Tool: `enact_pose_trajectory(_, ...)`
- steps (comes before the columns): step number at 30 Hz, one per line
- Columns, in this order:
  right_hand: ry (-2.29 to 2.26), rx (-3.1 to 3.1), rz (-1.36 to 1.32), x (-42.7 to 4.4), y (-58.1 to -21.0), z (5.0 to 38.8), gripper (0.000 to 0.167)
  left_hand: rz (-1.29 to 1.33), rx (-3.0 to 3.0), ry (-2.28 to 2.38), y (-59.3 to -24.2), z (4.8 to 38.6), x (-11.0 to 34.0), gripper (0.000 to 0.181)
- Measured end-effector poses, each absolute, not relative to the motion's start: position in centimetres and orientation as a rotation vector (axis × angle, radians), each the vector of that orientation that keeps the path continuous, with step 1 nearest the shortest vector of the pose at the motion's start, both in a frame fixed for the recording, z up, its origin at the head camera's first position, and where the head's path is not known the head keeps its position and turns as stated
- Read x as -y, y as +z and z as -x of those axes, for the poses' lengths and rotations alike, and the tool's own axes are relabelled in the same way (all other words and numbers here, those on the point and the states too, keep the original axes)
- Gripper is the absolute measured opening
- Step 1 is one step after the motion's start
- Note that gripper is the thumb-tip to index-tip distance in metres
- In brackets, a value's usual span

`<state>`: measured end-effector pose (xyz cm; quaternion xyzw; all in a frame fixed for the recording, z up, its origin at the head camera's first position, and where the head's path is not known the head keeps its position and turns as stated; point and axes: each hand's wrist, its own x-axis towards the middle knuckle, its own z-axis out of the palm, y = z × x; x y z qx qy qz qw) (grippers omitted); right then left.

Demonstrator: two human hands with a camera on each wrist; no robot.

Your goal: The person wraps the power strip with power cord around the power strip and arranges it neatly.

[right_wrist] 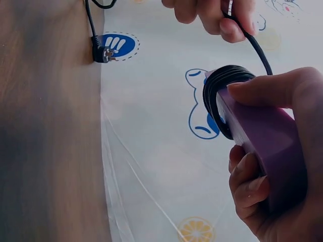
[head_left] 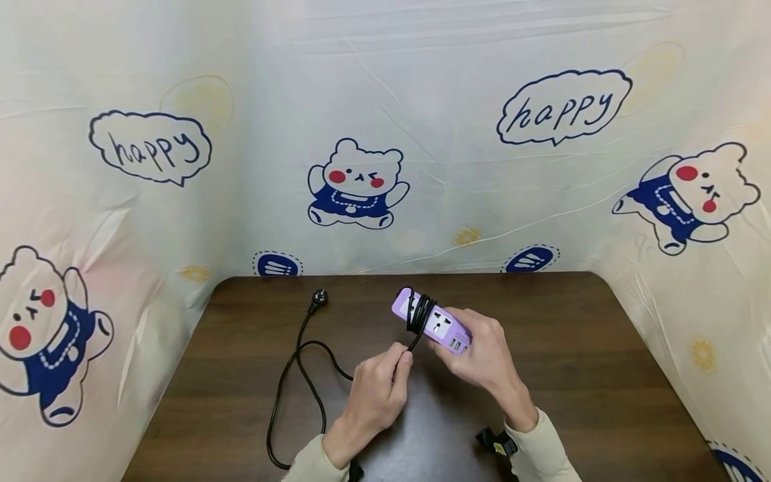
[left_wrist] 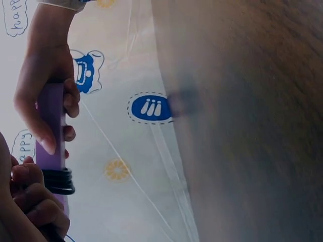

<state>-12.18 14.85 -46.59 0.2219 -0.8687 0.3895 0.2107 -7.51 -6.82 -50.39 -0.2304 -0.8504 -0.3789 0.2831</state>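
A purple power strip (head_left: 456,340) with white socket faces is held above the table, its near end gripped by my right hand (head_left: 484,351). Several turns of its black cord (head_left: 419,313) are wound round the strip towards the far end. My left hand (head_left: 376,388) pinches the cord just below the strip. From that hand the loose cord runs left in loops over the table, ending at a black plug (head_left: 320,297) near the back edge. In the right wrist view, my right thumb presses the purple casing (right_wrist: 267,131) beside the wound turns (right_wrist: 227,83).
The dark brown wooden table (head_left: 578,375) ends at a back edge. Behind it and at both sides hangs a pale curtain (head_left: 421,80) printed with bears and "happy" bubbles. A black strap (head_left: 498,443) sits at the right cuff.
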Motion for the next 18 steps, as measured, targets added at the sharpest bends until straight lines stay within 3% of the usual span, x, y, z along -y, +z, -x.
enact_pose_trajectory(12, 1.277, 2.425, -0.615, -14.8, -46.1, 11.8, 0.053, 0.794, 2.245, -1.086, -52.4, 9.2, 7.4, 0.027)
enact_pose_trajectory(18, 1.338, 2.428, -0.660, -14.7, -45.9, 11.7, 0.052, 0.909, 2.227, -1.169, -53.2, 10.2, 8.3, 0.015)
